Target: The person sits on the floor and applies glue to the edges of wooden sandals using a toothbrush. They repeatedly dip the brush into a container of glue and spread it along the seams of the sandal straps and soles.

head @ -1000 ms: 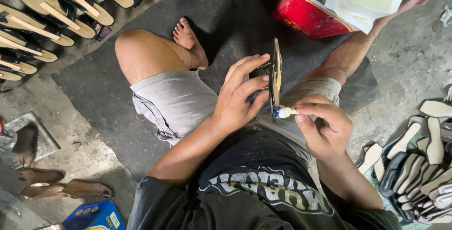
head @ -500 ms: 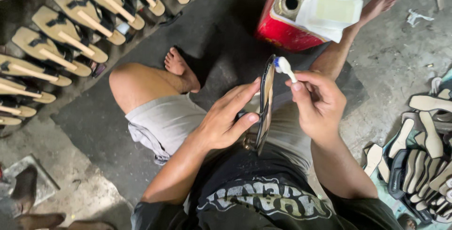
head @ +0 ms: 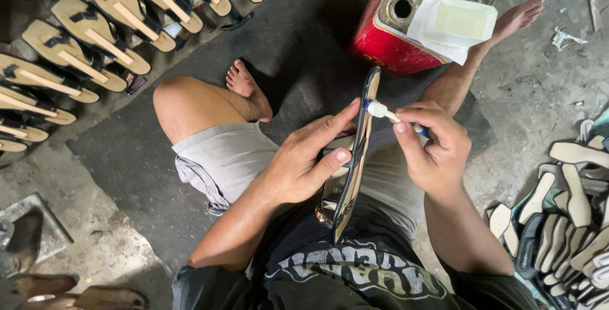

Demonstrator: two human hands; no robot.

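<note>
On the dark floor mat (head: pixel 304 43), a person sits with one knee bent and one leg stretched out. The left hand (head: pixel 304 164) has its grip wrapped around a sandal sole (head: pixel 355 158), with the thumb on one side and the fingers on the other. The sole stands on its thin edge, tilted a bit, just over the lap. The right hand (head: pixel 431 151) has its grip pinched tight on a small brush (head: pixel 387 113). The white tip of the brush touches the far end of the sole, near its dark rim.

Just past the hands, on the far side, sits a red can (head: pixel 380 40) with a round hole on top. A white tray (head: pixel 453 24) rests on it. On the far left, rows of tan sandals (head: pixel 95 50) with straps lie side by side on the floor. On the right, a pile of loose soles (head: pixel 564 221) lies near the person's arm.

Things could go wrong here. The sole is thin and held on its edge, so it could twist or slip if the left hand goes loose. The brush looks wet, so it could smear a thumb or drip on the shorts (head: pixel 222 158). The stretched leg lies right beside the red can, so a bump could tip the can and the tray.
</note>
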